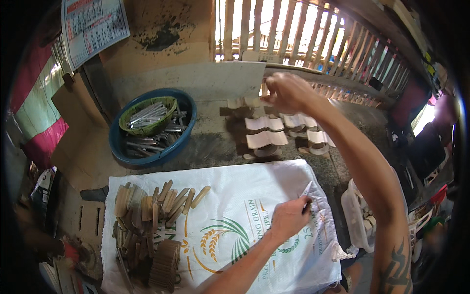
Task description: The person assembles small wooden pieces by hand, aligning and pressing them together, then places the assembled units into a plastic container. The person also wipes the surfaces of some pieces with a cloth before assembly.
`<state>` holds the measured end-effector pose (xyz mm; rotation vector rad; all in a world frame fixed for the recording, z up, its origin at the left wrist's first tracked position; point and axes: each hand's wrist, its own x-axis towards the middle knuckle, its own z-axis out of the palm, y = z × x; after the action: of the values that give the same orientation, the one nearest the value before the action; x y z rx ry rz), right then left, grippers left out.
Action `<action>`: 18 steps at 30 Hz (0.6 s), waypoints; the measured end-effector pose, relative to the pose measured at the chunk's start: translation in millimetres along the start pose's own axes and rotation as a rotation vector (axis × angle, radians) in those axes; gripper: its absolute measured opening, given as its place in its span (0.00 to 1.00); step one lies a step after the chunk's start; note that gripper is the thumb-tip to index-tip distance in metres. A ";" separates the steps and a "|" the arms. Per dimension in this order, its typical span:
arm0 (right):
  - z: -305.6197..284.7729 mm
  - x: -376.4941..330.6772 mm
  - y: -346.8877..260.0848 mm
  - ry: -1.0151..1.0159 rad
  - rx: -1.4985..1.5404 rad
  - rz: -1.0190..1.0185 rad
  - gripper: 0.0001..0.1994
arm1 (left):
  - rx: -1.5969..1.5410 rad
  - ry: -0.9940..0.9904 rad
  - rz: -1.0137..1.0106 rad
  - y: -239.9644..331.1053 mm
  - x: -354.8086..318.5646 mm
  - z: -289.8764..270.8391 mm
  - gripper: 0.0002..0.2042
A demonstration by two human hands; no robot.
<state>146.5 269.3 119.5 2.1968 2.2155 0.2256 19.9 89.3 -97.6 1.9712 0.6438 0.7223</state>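
Pieces of wavy wood (267,139) on counter (213,139), beyond white sack (227,188); long axes roughly left–right. Right hand (289,93) raised above far pieces, fingers bent leftward, blurred; grip contents cannot tell. Left hand (291,218) low at sack's right side, forearm slanting up-right; grip cannot tell.

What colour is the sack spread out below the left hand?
The sack is white with green and orange printing; it shows best in the head view.

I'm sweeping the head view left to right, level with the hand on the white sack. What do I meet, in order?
Pile of wooden slats → green-and-gold grain print → left hand → white plastic bin.
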 end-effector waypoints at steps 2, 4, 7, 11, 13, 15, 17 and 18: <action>-10.1 -66.3 -4.5 0.054 0.090 -0.081 0.20 | 0.019 -0.022 -0.006 -1.1 -0.5 0.9 0.09; -19.8 -141.8 -13.6 0.096 0.175 -0.234 0.19 | 0.005 0.016 0.004 -2.0 -1.2 3.2 0.09; -30.6 -261.0 -31.7 0.076 0.228 -0.356 0.14 | -0.089 0.002 0.030 -5.5 -2.8 4.4 0.08; -21.3 -394.5 -52.5 0.016 0.709 -0.132 0.10 | -0.022 0.052 0.025 -7.6 -1.1 11.3 0.07; -1.2 -443.7 -65.8 0.136 0.960 0.033 0.08 | -0.004 0.076 0.038 -11.7 0.3 11.8 0.07; 20.1 -496.5 -86.9 0.010 1.121 0.385 0.07 | 0.019 0.100 0.064 -16.6 -1.4 15.4 0.07; 43.8 -540.8 -103.5 0.076 1.089 0.552 0.07 | 0.000 0.116 0.052 -21.8 1.1 17.9 0.08; 62.0 -551.7 -115.6 0.150 1.263 0.539 0.08 | 0.009 0.133 0.077 -22.7 2.3 21.5 0.08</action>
<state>46.0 -274.7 -5.4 3.3467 1.9326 -1.4330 33.2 88.7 -126.0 1.9767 0.6535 0.9055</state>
